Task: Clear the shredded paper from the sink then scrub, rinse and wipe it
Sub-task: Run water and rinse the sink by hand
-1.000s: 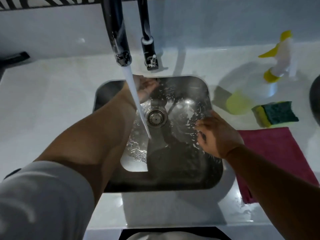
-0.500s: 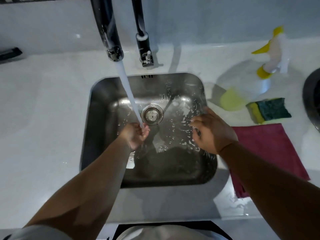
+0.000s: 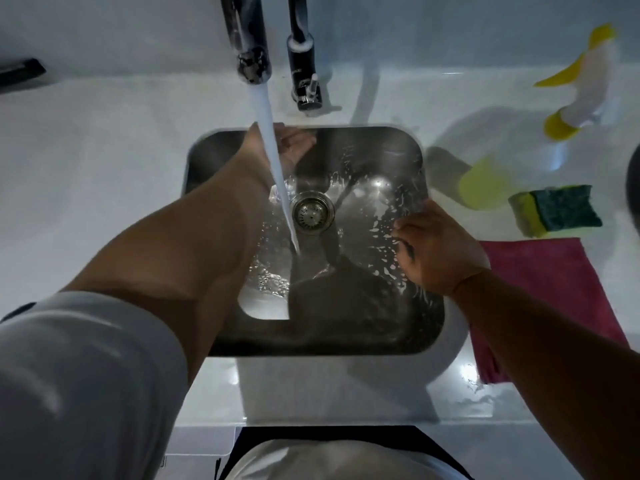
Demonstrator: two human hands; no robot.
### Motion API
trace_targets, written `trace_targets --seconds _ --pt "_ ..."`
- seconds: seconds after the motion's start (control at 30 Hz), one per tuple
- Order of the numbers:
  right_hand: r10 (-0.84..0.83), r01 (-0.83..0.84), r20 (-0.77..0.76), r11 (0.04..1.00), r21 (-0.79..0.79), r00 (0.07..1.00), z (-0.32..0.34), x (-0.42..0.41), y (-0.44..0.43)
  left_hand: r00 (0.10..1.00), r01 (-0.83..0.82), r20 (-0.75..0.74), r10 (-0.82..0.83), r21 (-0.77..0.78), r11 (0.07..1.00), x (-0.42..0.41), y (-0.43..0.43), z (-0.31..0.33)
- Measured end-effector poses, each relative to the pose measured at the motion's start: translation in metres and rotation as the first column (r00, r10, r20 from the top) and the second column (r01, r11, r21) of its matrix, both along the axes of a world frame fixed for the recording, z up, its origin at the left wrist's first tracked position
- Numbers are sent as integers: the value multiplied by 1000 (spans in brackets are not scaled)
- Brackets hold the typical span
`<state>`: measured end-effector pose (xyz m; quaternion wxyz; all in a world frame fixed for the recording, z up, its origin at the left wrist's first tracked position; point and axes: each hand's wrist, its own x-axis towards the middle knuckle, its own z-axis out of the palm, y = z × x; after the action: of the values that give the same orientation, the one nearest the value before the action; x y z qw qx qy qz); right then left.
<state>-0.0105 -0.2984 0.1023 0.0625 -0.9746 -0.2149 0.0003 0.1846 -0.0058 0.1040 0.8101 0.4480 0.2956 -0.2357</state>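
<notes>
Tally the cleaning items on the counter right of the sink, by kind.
Spray bottle: 1
Sponge: 1
Cloth: 1
Total: 3

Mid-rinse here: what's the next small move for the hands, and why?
Probably cup water from the stream with the left hand, open at the back wall of the sink, and sweep it rightward: white suds speckle the right wall beside the right hand.
</notes>
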Motion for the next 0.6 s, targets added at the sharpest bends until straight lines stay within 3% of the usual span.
trace_targets --seconds 0.1,0.23,0.4,0.6 --pt "-4 4 2 1000 -28 1000 -4 0 -1 998 -64 26 64 -14 998 -27 -1 9" --pt "0 0 -1 999 -36 1000 -5 0 -3 996 29 -90 -27 20 999 -79 10 -21" --pt "-2 2 -14 999 -45 1000 -3 -1 -2 958 -99 -261 121 94 991 -135 1 -45" --pt "-14 14 3 1000 -28 1000 -3 -1 -2 913 -265 -315 257 18 964 -146 -13 -59"
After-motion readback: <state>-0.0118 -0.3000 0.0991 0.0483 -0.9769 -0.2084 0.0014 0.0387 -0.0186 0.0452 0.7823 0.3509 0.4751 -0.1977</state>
